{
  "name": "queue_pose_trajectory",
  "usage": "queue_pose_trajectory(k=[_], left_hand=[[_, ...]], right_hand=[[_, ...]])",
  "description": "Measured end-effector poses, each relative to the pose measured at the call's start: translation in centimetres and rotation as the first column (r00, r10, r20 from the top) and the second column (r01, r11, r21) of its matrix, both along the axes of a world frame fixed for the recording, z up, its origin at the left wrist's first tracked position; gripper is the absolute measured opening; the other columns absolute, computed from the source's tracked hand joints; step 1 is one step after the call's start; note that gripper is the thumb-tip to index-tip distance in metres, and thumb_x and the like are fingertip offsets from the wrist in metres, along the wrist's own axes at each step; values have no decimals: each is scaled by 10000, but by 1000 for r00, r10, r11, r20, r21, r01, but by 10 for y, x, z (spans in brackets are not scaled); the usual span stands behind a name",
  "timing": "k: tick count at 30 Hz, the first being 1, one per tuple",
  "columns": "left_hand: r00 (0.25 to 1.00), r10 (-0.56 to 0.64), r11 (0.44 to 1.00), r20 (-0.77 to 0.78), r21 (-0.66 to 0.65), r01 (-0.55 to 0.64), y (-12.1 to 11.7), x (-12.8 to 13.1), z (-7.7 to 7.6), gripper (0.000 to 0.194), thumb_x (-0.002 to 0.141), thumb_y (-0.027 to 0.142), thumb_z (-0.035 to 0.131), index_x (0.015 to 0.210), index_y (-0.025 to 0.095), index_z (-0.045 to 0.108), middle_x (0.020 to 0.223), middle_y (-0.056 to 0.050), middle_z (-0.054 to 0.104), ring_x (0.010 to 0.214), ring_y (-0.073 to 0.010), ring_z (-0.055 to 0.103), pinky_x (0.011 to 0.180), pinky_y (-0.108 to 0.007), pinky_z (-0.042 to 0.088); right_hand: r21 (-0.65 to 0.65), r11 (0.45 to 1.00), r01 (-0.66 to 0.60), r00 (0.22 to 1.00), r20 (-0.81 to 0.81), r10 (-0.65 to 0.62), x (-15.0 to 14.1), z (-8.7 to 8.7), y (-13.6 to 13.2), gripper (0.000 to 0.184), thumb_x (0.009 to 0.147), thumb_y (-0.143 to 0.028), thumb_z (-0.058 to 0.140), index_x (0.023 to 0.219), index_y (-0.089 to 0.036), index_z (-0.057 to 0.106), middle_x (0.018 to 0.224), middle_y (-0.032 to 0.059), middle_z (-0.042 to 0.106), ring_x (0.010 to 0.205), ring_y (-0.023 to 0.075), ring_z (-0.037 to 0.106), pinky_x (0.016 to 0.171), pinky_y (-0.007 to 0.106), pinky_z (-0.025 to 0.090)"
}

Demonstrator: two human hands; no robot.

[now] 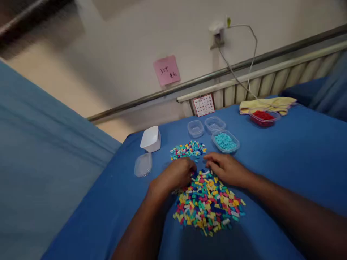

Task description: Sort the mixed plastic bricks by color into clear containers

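A mixed-colour pile of small plastic building bricks [208, 202] lies on the blue cloth in front of me. My left hand [176, 176] is at the pile's upper left edge, its fingers curled in; whatever is between them is hidden. Across from it, my right hand [229, 169] rests at the pile's upper right side, thumb and forefinger apart, with nothing visible in it. Beyond both hands spreads a smaller, mostly blue heap of bricks [187, 149]. Just behind my right hand stands a clear tub of light-blue bricks [225, 141].
Two clear tubs, one [195, 128] left of the other [215, 124], stand farther back. A white box [151, 139] and clear lids [143, 165] are at left. A tub of red pieces [263, 118] sits by a yellow cloth [267, 103]. A picture card [204, 105] leans at the back.
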State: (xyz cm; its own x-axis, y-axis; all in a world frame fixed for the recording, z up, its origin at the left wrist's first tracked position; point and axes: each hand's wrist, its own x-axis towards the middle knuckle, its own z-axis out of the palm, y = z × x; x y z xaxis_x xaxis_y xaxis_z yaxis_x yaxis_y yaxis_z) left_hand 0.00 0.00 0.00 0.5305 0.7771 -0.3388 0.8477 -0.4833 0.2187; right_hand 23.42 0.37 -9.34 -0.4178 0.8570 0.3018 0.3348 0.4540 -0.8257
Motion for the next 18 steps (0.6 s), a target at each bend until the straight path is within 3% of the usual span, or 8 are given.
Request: queue_pose_trajectory(k=[3,6,9,14,18], left_hand=[[972,153,965,177,187,-186,8,-27,15,413,902,41,522,1173,182,800,1214,-80,793,1134,-220,722,1000,-301,519],[928,295,904,227,249,-349,12,-48,23,339,955,107,528,1153,179,794,1176,-80,792,1078,-211,727,949,-297,524],[943,296,931,150,176,-320,12,-56,19,253,915,170,615,1082,205,801,1097,-57,784,975,-210,721,852,-294,517],[970,239,957,52,156,-244,8,-45,4,317,845,191,672,1145,190,776,1129,-93,754,925,-224,693,800,-315,494],[981,193,965,-11,182,-188,11,-30,-7,158,878,156,610,954,181,746,1003,-98,758,890,-239,677,767,-329,464]], right_hand=[[4,1000,-3,1000,-4,3,0,-5,1,334,1021,-238,529,1282,-208,734,1057,50,824,940,227,769,846,372,557],[-14,1000,-5,1000,-10,4,0,-8,1,334,1024,-254,525,1287,-218,729,1070,63,831,929,238,776,836,388,571],[-30,1000,1,1000,-12,-1,1,-8,0,342,1021,-262,527,1297,-227,727,1074,72,835,919,249,782,828,404,583],[-26,1000,5,1000,-8,-5,2,-6,-1,343,1017,-267,536,1292,-233,738,1069,81,837,900,252,781,808,404,592],[-22,1000,4,1000,-12,-4,2,-7,0,336,1024,-258,532,1296,-231,728,1079,76,838,918,246,785,828,403,590]])
